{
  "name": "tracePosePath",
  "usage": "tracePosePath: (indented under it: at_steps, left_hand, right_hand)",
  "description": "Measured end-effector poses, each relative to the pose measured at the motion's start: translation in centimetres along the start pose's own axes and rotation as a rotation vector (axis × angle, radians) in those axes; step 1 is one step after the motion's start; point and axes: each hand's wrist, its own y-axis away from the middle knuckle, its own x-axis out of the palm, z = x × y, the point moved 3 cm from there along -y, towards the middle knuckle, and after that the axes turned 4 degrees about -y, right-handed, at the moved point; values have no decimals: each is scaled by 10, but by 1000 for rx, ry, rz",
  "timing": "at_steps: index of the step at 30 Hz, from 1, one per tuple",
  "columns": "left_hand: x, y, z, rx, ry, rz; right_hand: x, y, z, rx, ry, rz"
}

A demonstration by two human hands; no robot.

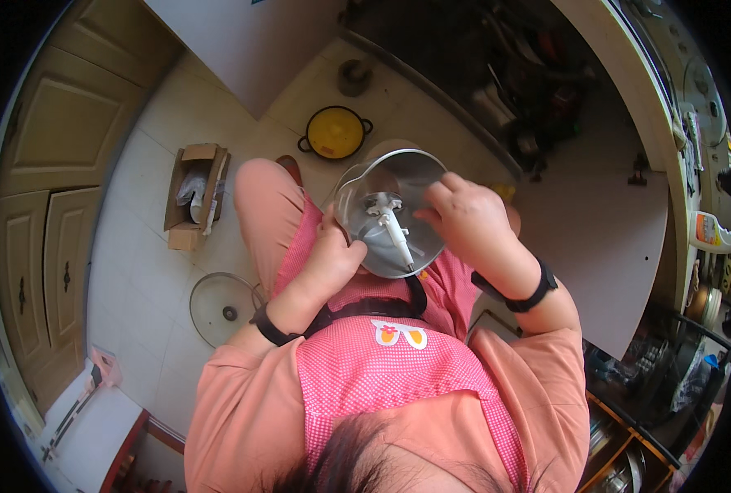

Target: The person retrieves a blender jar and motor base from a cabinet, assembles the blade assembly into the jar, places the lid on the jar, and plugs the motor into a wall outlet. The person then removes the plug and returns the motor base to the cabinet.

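Note:
Over my lap I hold a clear, wide food processor bowl [357, 238], tilted so that its opening faces up toward me. Inside it lies a white blade shaft [394, 237] with metal blades near its far end. My left hand [336, 253] is wrapped round the bowl's left side, with the thumb at the near rim. At the right rim my right hand [468, 215] has its fingers curled over the edge. Its fingertips are partly hidden, and they do not touch the shaft.
A yellow two-handled pot [335, 132] stands on the floor ahead, with a dark round object [355, 78] behind it. To the left are an open cardboard box [172, 205] and a glass lid [209, 311]. White cabinet doors [595, 246] stand open at right, beside a dark cupboard.

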Motion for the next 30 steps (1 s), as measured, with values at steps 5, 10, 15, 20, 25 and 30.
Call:
tracePosePath:
  at_steps: [5, 10, 15, 20, 25, 30]
  left_hand:
    - [1, -2, 18, -144, 85, 36]
    - [3, 0, 4, 6, -181, -21]
    - [1, 3, -13, 53, -349, -37]
    - [0, 0, -14, 33, -316, -17]
    - [2, -1, -10, 37, -286, -9]
    - [1, -1, -3, 5, -270, -20]
  right_hand:
    - [22, 30, 19, 138, 50, 329]
    - [66, 36, 19, 252, 52, 408]
    - [76, 40, 13, 408, 11, 212]
    - [62, 40, -4, 465, -44, 91]
    - [55, 34, -1, 394, -65, 33]
    - [54, 27, 2, 339, -43, 2]
